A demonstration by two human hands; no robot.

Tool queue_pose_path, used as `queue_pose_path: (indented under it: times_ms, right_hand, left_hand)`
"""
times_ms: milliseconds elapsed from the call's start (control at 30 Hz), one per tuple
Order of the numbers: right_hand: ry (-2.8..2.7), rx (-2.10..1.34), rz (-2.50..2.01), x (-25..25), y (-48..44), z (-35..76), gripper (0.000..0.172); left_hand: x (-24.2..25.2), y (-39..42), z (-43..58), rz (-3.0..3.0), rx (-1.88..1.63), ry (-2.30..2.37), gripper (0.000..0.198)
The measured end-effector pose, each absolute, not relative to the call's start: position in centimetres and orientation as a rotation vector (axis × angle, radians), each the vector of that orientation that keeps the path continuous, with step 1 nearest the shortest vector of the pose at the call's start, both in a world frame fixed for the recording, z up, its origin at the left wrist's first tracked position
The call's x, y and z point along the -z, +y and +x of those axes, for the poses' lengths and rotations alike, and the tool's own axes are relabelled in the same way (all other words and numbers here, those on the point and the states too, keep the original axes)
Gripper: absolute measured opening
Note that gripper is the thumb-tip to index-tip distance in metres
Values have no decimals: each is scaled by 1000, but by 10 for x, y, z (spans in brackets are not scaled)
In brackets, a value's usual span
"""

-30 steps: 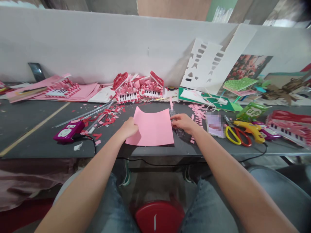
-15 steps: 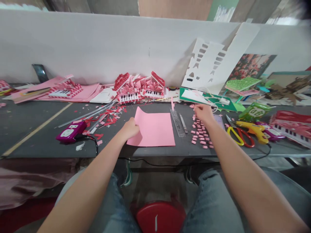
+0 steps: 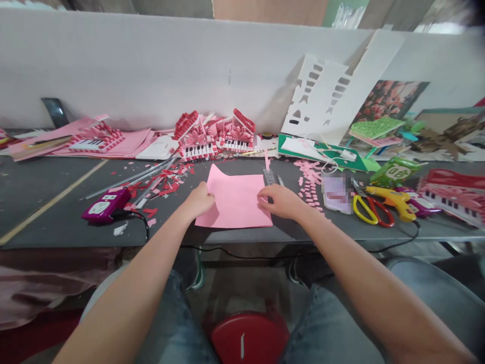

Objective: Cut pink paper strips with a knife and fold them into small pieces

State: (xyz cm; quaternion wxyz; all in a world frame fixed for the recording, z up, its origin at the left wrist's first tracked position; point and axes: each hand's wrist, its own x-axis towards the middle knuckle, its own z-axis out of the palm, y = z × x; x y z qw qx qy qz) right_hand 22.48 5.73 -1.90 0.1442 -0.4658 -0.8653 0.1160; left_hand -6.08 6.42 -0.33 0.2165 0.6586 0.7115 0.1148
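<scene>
A pink sheet [image 3: 238,197], seemingly foam or thick paper, lies on the dark table with its left side curled up. My left hand [image 3: 200,199] is closed on that raised left edge, the fingers partly hidden from view. At the sheet's right edge, my right hand [image 3: 282,199] hovers over or touches it, fingers bent, with a small gap showing between thumb and forefinger. Nothing can be made out between them. Partly under that hand are a clear ruler [image 3: 269,176] and a slim cutter or blade [image 3: 280,180]. Small pink pieces [image 3: 311,194] lie in rows farther right.
A phone [image 3: 336,194], scissors [image 3: 366,210] and a yellow glue gun [image 3: 394,199] lie at right. A purple device [image 3: 106,205] with a cord sits at left near red scraps [image 3: 170,187]. Pink piano models [image 3: 197,144] stand behind, before a white partition [image 3: 151,71].
My right hand has moved left and toward me, from the small pink pieces to the sheet's right edge. The phone is now uncovered. My left hand keeps its hold on the sheet.
</scene>
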Motion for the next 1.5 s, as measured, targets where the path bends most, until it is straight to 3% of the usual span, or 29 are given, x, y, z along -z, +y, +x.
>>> queue_pose_path:
  times_ms: [333, 500, 600, 733, 900, 1033, 1133, 1400, 1500]
  right_hand:
    - [-2736, -102, -1598, -1, 36, 203, 29]
    - [-2750, -94, -1648, -4, 31, 200, 31]
    - [-2734, -104, -1665, -5, 30, 200, 30]
    - [-2717, -101, -1675, -6, 29, 197, 30]
    - [-2699, -129, -1641, -2, 30, 201, 28]
    - [-2565, -218, -1665, 3, 32, 228, 29]
    - [-2498, -263, -1771, 5, 27, 250, 41]
    - [-2631, -325, -1665, -1, -12, 257, 39]
    - [-2683, -283, -1604, 1, -26, 256, 48]
  left_hand:
    - [8, 69, -61, 1878, -290, 2004, 24]
    - [0, 58, -53, 1981, -150, 2129, 38]
    - [-2, 49, -41, 2296, -238, 2205, 44]
    - [5, 52, -20, 2594, -345, 1691, 39]
    - [17, 62, -6, 2629, -102, 1283, 32]
    - [16, 58, -2, 2619, -21, 1403, 45]
    - [12, 52, -1, 2573, 24, 1421, 51]
    - [13, 41, 8, 2464, 16, 1424, 93]
    - [15, 40, 12, 2442, 75, 1422, 104]
